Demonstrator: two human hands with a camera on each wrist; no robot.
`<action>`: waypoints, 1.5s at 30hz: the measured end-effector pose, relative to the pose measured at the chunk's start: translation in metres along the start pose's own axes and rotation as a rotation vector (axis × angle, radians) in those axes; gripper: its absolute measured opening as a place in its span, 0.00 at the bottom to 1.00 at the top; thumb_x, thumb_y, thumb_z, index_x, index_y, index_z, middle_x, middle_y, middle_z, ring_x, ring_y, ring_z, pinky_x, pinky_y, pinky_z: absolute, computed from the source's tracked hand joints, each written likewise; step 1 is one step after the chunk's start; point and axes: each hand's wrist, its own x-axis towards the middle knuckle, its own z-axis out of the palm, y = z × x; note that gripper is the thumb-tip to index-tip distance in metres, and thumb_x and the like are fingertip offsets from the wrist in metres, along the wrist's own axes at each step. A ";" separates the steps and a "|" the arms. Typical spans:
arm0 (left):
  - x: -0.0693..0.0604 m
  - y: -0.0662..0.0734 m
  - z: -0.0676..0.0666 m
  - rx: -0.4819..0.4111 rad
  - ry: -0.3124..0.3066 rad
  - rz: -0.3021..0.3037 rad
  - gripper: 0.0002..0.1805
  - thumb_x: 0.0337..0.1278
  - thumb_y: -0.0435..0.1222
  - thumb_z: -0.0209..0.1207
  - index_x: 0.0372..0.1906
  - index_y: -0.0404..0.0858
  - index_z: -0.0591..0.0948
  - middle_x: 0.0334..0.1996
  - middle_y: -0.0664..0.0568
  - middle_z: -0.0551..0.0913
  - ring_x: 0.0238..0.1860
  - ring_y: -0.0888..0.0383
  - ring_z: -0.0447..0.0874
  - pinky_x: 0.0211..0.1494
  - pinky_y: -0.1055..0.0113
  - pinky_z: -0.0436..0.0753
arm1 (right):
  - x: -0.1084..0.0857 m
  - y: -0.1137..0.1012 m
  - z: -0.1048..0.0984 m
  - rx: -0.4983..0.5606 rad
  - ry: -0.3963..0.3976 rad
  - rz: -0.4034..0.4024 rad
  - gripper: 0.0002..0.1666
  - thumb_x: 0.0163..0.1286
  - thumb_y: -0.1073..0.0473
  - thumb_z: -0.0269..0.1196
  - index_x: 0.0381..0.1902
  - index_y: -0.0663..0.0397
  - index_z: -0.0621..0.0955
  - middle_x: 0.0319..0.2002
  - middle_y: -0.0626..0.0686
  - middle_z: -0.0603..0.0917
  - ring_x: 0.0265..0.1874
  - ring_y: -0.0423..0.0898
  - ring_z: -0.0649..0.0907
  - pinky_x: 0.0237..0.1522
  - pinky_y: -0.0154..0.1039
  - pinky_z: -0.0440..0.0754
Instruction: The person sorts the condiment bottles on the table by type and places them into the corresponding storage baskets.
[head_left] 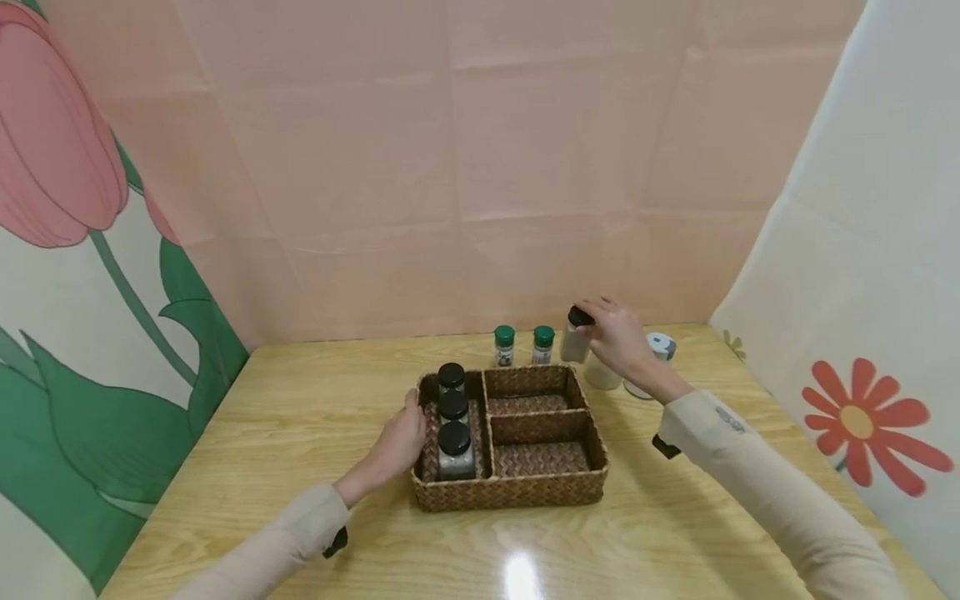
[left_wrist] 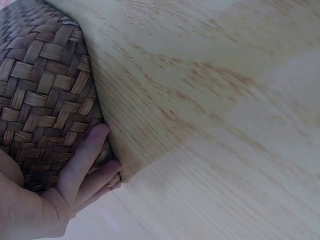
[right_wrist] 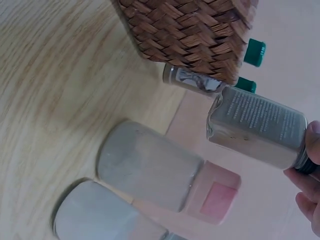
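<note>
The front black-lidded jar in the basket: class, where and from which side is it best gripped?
Probably by its black lid, pinched round the rim from above: the front jar stands upright with the lid uncovered, while another jar behind it and the front wall of the basket seem to crowd its body.

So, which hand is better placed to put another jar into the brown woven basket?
Right hand, I think: it holds a clear, black-capped square jar, while the left hand touches the outer wall of the brown woven basket.

Basket point(head_left: 510, 493) on table point(head_left: 337, 392); three jars point(head_left: 453, 405) in left compartment point(head_left: 482, 442); two bottles point(head_left: 504, 346) behind.
</note>
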 end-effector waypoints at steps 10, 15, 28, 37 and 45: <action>0.000 0.001 0.000 -0.006 -0.007 0.008 0.22 0.69 0.22 0.45 0.63 0.13 0.57 0.20 0.43 0.76 0.20 0.49 0.78 0.23 0.56 0.79 | 0.004 -0.012 -0.011 0.041 0.041 -0.072 0.22 0.62 0.70 0.68 0.56 0.68 0.81 0.51 0.67 0.83 0.56 0.67 0.78 0.61 0.61 0.70; 0.001 0.002 -0.002 -0.002 -0.012 0.009 0.24 0.67 0.21 0.46 0.63 0.12 0.56 0.18 0.44 0.75 0.18 0.49 0.76 0.21 0.57 0.77 | 0.004 -0.022 -0.014 0.028 0.004 -0.085 0.24 0.62 0.73 0.66 0.57 0.66 0.81 0.54 0.65 0.82 0.58 0.67 0.77 0.53 0.60 0.77; 0.001 0.006 0.000 -0.007 -0.028 -0.017 0.24 0.68 0.22 0.46 0.63 0.11 0.56 0.20 0.41 0.76 0.19 0.47 0.78 0.22 0.56 0.78 | 0.005 -0.048 -0.017 0.044 0.008 -0.172 0.24 0.61 0.73 0.67 0.57 0.66 0.81 0.53 0.65 0.83 0.57 0.66 0.78 0.56 0.60 0.75; 0.001 0.006 0.001 -0.015 -0.056 -0.060 0.25 0.70 0.23 0.44 0.65 0.11 0.54 0.19 0.43 0.75 0.16 0.52 0.75 0.19 0.60 0.76 | 0.004 -0.067 -0.019 0.084 -0.040 -0.197 0.26 0.60 0.76 0.65 0.58 0.67 0.80 0.54 0.65 0.82 0.51 0.62 0.81 0.53 0.59 0.76; 0.002 0.006 0.001 -0.024 -0.065 -0.078 0.27 0.71 0.24 0.44 0.66 0.12 0.53 0.19 0.44 0.75 0.17 0.53 0.74 0.20 0.60 0.76 | 0.005 -0.077 -0.017 0.115 -0.102 -0.196 0.28 0.62 0.73 0.67 0.62 0.64 0.78 0.57 0.64 0.80 0.54 0.60 0.80 0.48 0.53 0.80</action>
